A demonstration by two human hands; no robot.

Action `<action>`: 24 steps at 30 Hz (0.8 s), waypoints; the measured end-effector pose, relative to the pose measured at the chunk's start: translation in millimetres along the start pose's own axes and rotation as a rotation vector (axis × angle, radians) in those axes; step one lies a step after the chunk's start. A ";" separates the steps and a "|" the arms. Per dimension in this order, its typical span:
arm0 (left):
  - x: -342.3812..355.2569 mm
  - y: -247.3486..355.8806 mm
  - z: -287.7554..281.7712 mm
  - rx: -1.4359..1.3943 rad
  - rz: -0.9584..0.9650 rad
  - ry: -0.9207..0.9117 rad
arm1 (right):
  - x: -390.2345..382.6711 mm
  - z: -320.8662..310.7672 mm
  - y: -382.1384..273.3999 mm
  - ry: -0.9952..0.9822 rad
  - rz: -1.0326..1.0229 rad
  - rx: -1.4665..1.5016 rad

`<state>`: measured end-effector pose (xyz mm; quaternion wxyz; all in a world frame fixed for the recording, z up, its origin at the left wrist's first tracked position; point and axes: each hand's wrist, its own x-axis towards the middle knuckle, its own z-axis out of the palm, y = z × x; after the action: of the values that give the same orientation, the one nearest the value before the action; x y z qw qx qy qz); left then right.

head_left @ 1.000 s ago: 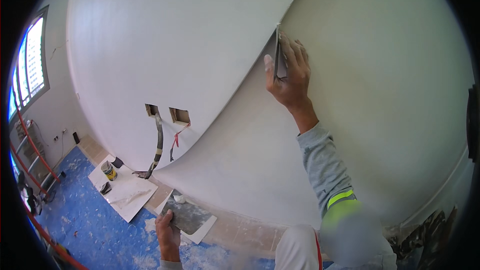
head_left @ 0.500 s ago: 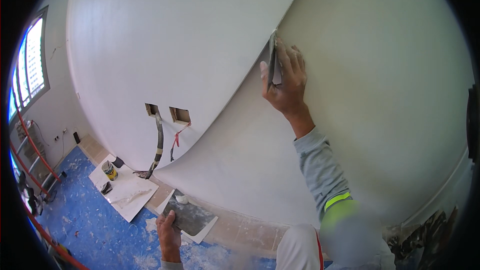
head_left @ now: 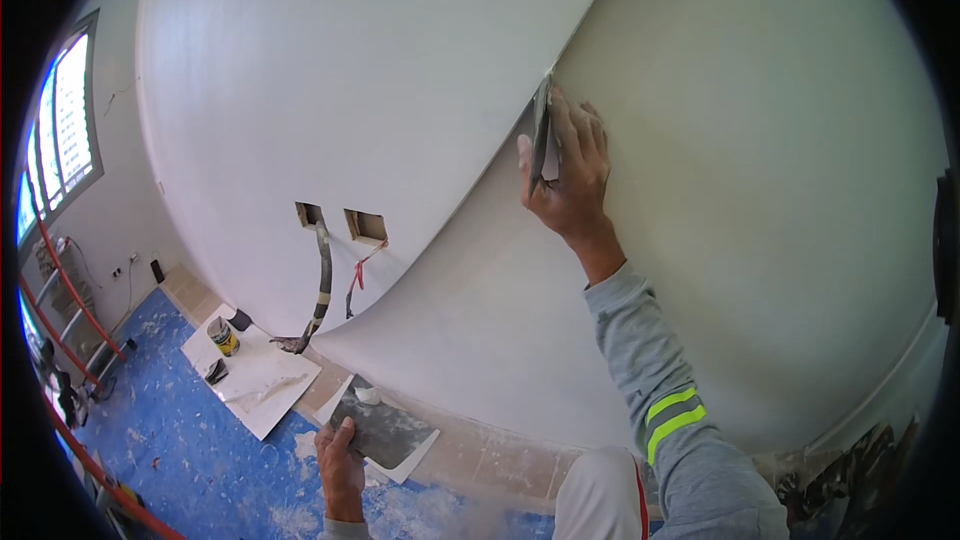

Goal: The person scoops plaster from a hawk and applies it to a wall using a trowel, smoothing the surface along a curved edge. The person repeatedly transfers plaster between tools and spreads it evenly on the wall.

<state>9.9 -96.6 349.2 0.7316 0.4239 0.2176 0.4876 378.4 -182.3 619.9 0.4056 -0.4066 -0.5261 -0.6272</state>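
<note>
Scraper [head_left: 541, 130] clasped in right hand [head_left: 575, 175] at wall corner [head_left: 587, 10]; with left hand [head_left: 341, 470], grips plate [head_left: 385, 430] bearing paste [head_left: 367, 396].

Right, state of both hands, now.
Left hand: closed on one edge of a dark flat plate.
Right hand: closed around a thin dark blade.

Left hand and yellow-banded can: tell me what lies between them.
The head view shows part of the white board under the can, then some blue floor covering before the left hand.
</note>
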 end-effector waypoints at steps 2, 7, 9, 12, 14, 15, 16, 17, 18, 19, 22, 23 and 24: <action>1.3 -0.9 1.1 -0.002 -0.002 -0.016 | -6.0 3.2 6.5 0.010 -0.022 0.003; 1.0 0.9 -0.7 0.019 -0.004 -0.024 | -14.3 8.3 4.9 0.018 -0.039 0.005; 1.0 0.7 -0.5 0.021 0.000 -0.027 | -16.2 7.9 3.6 0.016 -0.035 0.005; 0.8 0.6 -0.9 0.025 0.006 -0.014 | -18.1 8.9 0.4 0.015 -0.027 -0.001; -0.4 2.3 1.3 0.018 0.009 -0.019 | -16.5 6.8 -6.9 0.007 -0.004 -0.002; -0.1 2.5 -0.3 0.020 0.004 -0.024 | -16.2 6.4 -9.4 0.002 0.007 -0.002; 0.8 2.4 -2.1 0.022 -0.002 -0.031 | -17.3 6.5 -9.5 0.002 0.007 -0.006; 1.4 2.0 -3.5 0.024 -0.008 -0.038 | -18.6 6.8 -9.4 0.002 0.008 -0.009; 1.6 1.4 -4.2 0.024 -0.003 -0.034 | -19.7 7.0 -9.6 0.002 0.009 -0.012; 1.9 0.8 -4.8 0.024 0.002 -0.031 | -20.0 6.7 -10.6 0.000 0.011 -0.010; 2.1 0.5 -5.7 0.030 0.005 -0.035 | -22.9 6.9 -14.8 -0.008 0.021 -0.013; 2.2 0.7 -5.5 0.033 0.003 -0.038 | -26.1 9.0 -15.3 -0.012 0.026 -0.020; 1.6 1.2 -4.5 0.035 0.003 -0.034 | -28.4 10.2 -16.1 -0.015 0.031 -0.026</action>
<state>6.6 -93.2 347.9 0.7270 0.4452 0.2128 0.4774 373.9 -168.0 589.2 0.4060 -0.4248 -0.5146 -0.6244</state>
